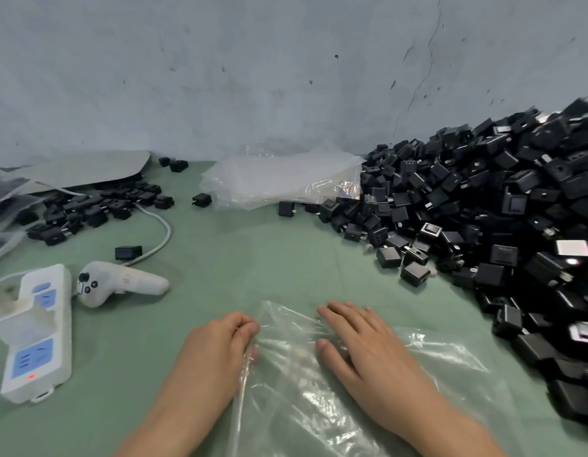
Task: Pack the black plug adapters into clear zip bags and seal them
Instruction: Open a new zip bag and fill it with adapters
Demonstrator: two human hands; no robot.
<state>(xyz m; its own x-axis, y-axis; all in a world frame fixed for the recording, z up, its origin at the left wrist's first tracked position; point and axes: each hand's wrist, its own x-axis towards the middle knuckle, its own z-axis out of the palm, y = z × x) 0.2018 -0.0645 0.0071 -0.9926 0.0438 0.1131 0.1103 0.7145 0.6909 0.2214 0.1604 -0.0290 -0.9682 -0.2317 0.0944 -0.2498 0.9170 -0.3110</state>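
black adapters (503,206), green table cover (253,258), white-and-blue power strip (35,334).

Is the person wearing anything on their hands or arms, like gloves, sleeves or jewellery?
No. The left hand and right hand are bare: no gloves, rings or tape. The forearms are bare too, with no sleeve, watch or bracelet in view. The fingernails look short and unpainted.

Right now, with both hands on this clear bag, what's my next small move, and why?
Probably pull the clear bag open at its mouth. The left hand pinches its edge, the right hand lies flat on it, and it looks empty, so nothing from the pile of black adapters can go in yet.
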